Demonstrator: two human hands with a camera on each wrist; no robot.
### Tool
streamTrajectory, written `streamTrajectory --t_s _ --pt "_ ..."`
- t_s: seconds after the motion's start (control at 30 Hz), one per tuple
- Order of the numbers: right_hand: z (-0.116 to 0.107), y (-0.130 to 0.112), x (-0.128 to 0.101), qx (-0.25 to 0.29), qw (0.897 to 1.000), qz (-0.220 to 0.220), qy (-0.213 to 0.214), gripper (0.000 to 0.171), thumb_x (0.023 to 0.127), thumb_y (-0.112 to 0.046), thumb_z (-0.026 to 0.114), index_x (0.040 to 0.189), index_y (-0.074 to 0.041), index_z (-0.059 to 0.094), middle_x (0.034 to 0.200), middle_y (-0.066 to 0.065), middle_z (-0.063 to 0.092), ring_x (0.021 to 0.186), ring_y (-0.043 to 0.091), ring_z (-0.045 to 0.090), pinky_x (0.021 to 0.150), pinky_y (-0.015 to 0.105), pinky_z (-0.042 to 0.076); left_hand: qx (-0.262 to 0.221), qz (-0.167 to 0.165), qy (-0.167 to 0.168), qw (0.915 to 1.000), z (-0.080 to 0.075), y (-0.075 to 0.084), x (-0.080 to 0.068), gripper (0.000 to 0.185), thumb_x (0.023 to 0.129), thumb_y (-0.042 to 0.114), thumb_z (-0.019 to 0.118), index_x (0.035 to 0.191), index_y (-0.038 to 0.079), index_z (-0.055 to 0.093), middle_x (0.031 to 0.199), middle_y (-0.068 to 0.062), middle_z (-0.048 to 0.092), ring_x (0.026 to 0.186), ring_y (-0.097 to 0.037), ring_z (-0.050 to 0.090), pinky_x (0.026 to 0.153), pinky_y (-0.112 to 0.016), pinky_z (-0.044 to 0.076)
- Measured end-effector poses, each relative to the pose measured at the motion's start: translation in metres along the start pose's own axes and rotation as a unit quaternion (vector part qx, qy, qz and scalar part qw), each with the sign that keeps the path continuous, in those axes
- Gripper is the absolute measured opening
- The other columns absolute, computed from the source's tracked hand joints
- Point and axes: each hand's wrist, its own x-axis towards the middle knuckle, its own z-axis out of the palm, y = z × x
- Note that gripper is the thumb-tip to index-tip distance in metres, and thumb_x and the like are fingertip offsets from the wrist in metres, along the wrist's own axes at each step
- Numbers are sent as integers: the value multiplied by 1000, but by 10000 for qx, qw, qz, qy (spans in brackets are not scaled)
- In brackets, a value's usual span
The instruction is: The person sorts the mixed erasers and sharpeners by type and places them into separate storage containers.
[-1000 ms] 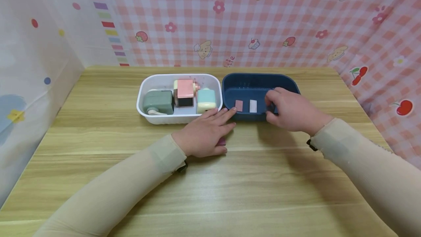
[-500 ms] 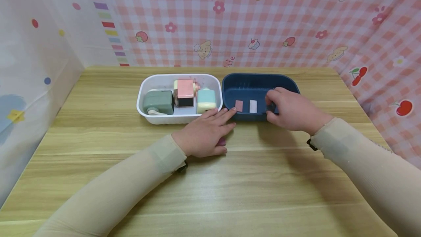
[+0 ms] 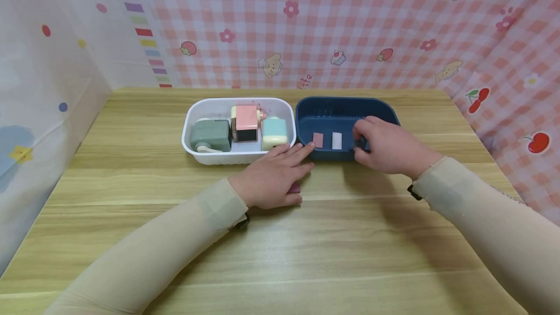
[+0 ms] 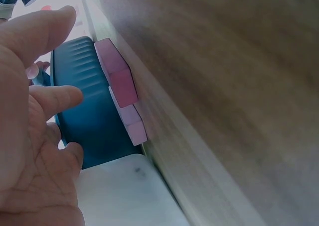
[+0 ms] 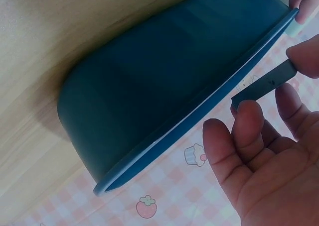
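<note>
The right hand (image 3: 387,148) reaches over the near rim of the blue tray (image 3: 341,109) and pinches a small dark eraser (image 5: 264,84) between thumb and fingertips, just above the tray's rim at its near right end; in the head view this piece is almost wholly hidden behind the fingers. On the tray floor, at about 9 o'clock from that hand, lie a pink eraser (image 3: 318,140) and a white eraser (image 3: 336,140) side by side, near each other but apart. The left hand (image 3: 273,175) lies flat on the desk (image 3: 131,198) with its fingers straight and loosely spread, the fingertips reaching the near edges of both trays. Under its palm sits a purple-pink eraser (image 4: 119,79), with a paler one (image 4: 132,120) touching it, both on the desk just in front of the blue tray. At 11 o'clock from the left hand, the white tray (image 3: 192,111) holds three pencil sharpeners: green (image 3: 211,135), pink (image 3: 244,122) and mint (image 3: 274,132).
</note>
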Motion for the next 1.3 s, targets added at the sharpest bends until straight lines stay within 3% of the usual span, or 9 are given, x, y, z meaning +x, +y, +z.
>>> streamTrajectory --t_s 1.3 --pt "5 12 3 -71 10000 -47 36 20 96 -20 73 109 -8 64 109 12 63 88 24 59 82 46 56 -20 21 20 10000 1 -1 0 77 101 57 62 162 14 43 179 -8 6 166 -25 12 136 -42 8"
